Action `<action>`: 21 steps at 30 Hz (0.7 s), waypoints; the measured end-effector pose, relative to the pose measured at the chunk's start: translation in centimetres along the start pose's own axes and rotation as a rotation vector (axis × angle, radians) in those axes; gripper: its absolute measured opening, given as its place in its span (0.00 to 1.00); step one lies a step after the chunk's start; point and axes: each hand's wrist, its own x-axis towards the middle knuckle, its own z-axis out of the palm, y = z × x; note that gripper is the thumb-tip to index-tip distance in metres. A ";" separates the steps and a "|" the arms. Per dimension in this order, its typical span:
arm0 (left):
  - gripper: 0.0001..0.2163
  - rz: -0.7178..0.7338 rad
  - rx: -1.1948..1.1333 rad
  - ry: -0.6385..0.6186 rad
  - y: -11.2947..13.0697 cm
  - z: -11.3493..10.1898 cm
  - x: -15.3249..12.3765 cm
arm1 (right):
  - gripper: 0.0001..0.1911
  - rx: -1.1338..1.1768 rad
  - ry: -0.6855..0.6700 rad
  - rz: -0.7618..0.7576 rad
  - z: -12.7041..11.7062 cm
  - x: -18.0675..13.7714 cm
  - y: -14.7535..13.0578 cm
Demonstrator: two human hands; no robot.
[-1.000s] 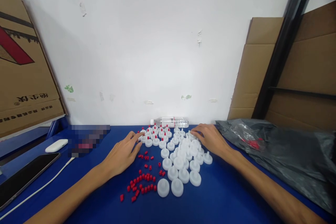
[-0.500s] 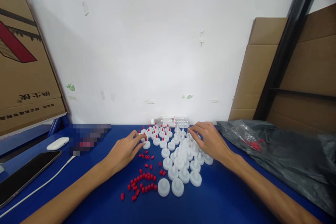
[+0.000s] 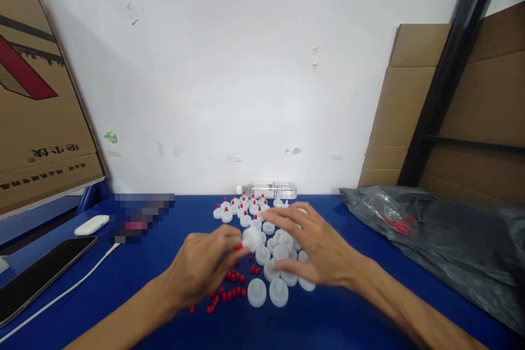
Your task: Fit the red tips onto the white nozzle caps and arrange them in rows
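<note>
My left hand (image 3: 205,262) is closed in a pinch on a white nozzle cap (image 3: 251,239), tipped sideways and blurred by motion. Its red tip shows between my fingertips. Below this hand, several small red caps (image 3: 233,292) lie scattered, some hidden behind it. Over the pile of bare white nozzle caps (image 3: 280,253) my right hand (image 3: 314,240) is spread, fingers apart, thumb low; it hides part of the pile. Whether it touches any of them I cannot tell. Behind both hands, several white nozzle caps with red tips (image 3: 227,215) stand upright in a group.
A clear plastic bottle (image 3: 264,191) lies along the white wall. At left are a phone (image 3: 45,273), a white case (image 3: 92,225) and a white cable (image 3: 77,283). A grey plastic bag (image 3: 447,251) covers the right side. Cardboard boxes (image 3: 45,120) flank the blue table (image 3: 164,333).
My left hand has lifted a red-tipped nozzle cap from the front of the group and brought it nearer and rightward. My right hand has moved left and nearer over the white pile, its fingers spreading.
</note>
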 end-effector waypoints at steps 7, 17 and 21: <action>0.03 0.301 0.204 -0.013 1.7 0.1 0.0 | 0.18 0.058 0.147 -0.171 2.0 1.1 -3.4; 0.11 0.025 0.051 -0.090 0.8 0.2 0.5 | 0.06 -0.220 0.169 -0.212 0.7 0.9 -0.5; 0.15 -0.303 0.067 -0.061 -1.7 -1.2 0.1 | 0.06 -0.287 0.193 0.099 -1.2 -0.5 3.8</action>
